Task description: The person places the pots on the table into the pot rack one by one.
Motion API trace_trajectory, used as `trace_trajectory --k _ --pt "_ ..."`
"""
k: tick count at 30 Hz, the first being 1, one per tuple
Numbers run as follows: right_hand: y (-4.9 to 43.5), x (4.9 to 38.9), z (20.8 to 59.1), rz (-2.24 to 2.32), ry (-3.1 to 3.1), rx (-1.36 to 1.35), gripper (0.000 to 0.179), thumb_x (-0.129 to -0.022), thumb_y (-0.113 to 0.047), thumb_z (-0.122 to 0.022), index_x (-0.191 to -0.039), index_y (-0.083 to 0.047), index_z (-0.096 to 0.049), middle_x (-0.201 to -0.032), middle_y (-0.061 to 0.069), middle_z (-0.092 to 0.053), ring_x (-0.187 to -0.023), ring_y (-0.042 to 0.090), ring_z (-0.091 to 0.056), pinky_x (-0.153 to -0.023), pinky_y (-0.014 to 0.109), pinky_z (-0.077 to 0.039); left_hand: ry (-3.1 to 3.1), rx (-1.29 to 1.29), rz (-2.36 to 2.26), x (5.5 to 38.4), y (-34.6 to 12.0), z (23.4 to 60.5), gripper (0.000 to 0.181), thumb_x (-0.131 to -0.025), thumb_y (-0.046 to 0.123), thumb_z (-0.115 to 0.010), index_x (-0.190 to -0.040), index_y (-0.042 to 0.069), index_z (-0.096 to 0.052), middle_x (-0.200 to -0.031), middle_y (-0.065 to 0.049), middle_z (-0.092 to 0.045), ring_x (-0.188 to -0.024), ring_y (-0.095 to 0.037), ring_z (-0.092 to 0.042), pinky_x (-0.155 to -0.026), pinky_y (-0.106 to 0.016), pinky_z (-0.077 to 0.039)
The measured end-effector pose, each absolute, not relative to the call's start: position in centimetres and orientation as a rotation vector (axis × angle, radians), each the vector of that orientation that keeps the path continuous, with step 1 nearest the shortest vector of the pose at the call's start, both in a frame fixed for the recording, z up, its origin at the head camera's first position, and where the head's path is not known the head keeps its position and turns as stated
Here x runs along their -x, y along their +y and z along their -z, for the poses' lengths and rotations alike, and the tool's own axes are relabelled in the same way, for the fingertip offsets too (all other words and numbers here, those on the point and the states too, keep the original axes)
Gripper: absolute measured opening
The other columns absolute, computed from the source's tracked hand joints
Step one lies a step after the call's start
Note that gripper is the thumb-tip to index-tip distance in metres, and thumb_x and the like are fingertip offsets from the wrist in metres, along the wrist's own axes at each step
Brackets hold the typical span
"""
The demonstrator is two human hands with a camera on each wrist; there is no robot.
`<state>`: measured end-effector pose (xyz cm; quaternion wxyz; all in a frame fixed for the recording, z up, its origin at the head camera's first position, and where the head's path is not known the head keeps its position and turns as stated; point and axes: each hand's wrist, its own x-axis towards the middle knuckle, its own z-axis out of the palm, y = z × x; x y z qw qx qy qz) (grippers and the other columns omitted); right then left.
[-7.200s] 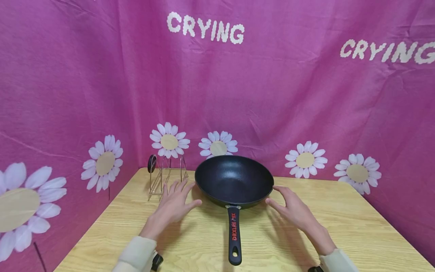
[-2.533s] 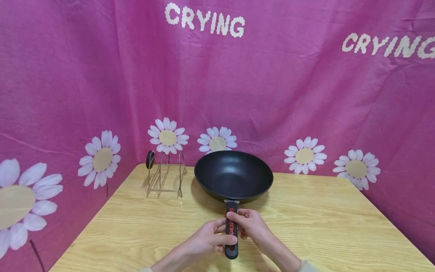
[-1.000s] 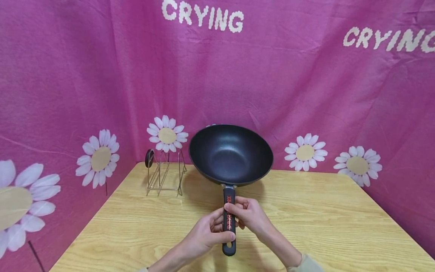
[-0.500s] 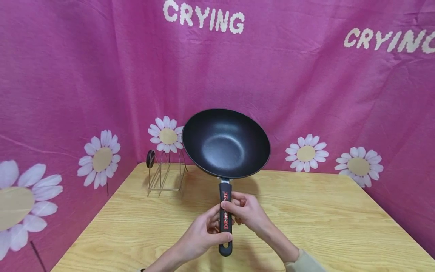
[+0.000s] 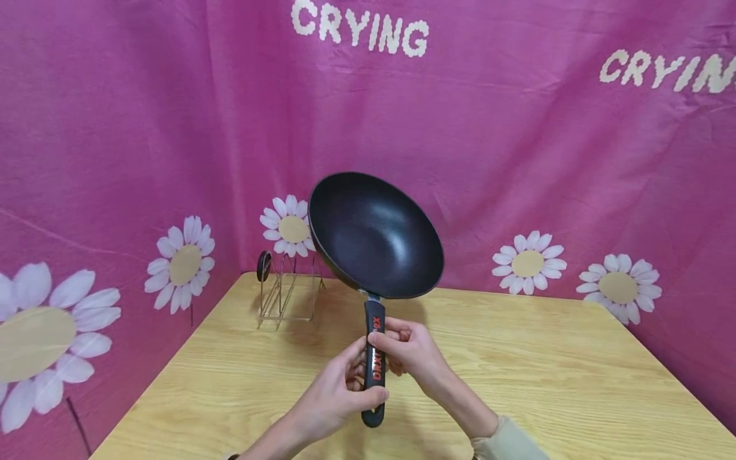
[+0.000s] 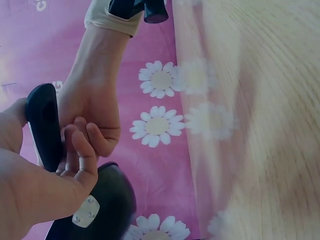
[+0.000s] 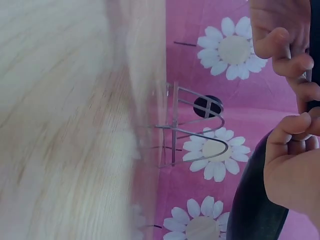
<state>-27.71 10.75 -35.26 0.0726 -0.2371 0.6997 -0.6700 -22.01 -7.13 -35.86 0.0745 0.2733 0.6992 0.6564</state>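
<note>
Head view: one pan point(image 5: 370, 236), one rack point(image 5: 280, 294), one table point(image 5: 546, 358), two grips point(image 5: 330, 397) point(image 5: 420, 359), five daisies point(image 5: 34, 345) point(image 5: 184, 264) point(image 5: 293, 229) point(image 5: 528, 263) point(image 5: 618, 287), two words point(image 5: 374, 33) point(image 5: 687, 73).

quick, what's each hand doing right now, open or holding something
Left hand: holding the wok handle, near its free end.
Right hand: holding the same handle, closer to the wok's bowl.

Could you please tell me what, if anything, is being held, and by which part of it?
A black pan, by its handle: the left grip holds it near the free end, the right grip higher up.
</note>
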Motion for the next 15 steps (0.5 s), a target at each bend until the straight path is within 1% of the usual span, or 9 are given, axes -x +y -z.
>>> trace_trajectory --k 2,6,9,11,15 --pt "10.5 27.7 35.2 2.026 2.088 0.698 0.024 -0.093 -0.019 -0.067 -0.105 0.001 -0.061 -0.056 -0.009 -0.041 -0.047 0.005 -0.035 -0.047 0.021 -0.030 2.110 -0.801 -1.975 21.8 -7.1 35.7 0.074 -0.089 0.013 -0.069 -0.152 0.004 -0.032 -0.129 -0.016 -0.061 -0.097 -0.014 -0.063 -0.080 -0.023 -0.053" --pt "10.1 27.5 35.0 2.021 2.121 0.630 0.029 -0.093 -0.024 -0.070 -0.107 -0.001 -0.063 -0.056 -0.009 -0.043 -0.046 0.006 -0.034 -0.046 0.021 -0.030 2.186 -0.795 -1.947 21.5 -7.2 35.6 0.069 -0.089 0.015 -0.070 -0.149 0.007 -0.038 -0.124 -0.014 -0.063 -0.093 -0.013 -0.062 -0.077 -0.022 -0.052" --pt "9.7 27.4 34.8 2.021 2.155 0.569 0.028 -0.091 -0.027 -0.072 -0.102 -0.003 -0.064 -0.055 -0.008 -0.042 -0.046 0.007 -0.033 -0.046 0.021 -0.030 2.243 -0.775 -1.909 21.4 -7.2 35.6 0.061 -0.089 0.018 -0.070 -0.144 0.011 -0.045 -0.116 -0.011 -0.065 -0.090 -0.013 -0.061 -0.074 -0.022 -0.051" --pt "9.4 27.3 34.7 2.029 2.188 0.538 0.025 -0.089 -0.028 -0.074 -0.096 -0.006 -0.064 -0.054 -0.008 -0.040 -0.045 0.008 -0.032 -0.046 0.021 -0.028 2.272 -0.750 -1.882 21.4 -7.3 35.5 0.056 -0.089 0.019 -0.070 -0.140 0.014 -0.048 -0.111 -0.008 -0.065 -0.088 -0.015 -0.061 -0.073 -0.023 -0.051" --pt "8.9 27.4 34.7 2.026 2.228 0.524 0.022 -0.087 -0.027 -0.076 -0.086 -0.008 -0.064 -0.053 -0.010 -0.039 -0.045 0.007 -0.030 -0.044 0.022 -0.026 2.331 -0.694 -1.828 21.3 -7.5 35.5 0.051 -0.088 0.019 -0.070 -0.135 0.012 -0.050 -0.105 -0.008 -0.060 -0.089 -0.018 -0.059 -0.074 -0.024 -0.052"
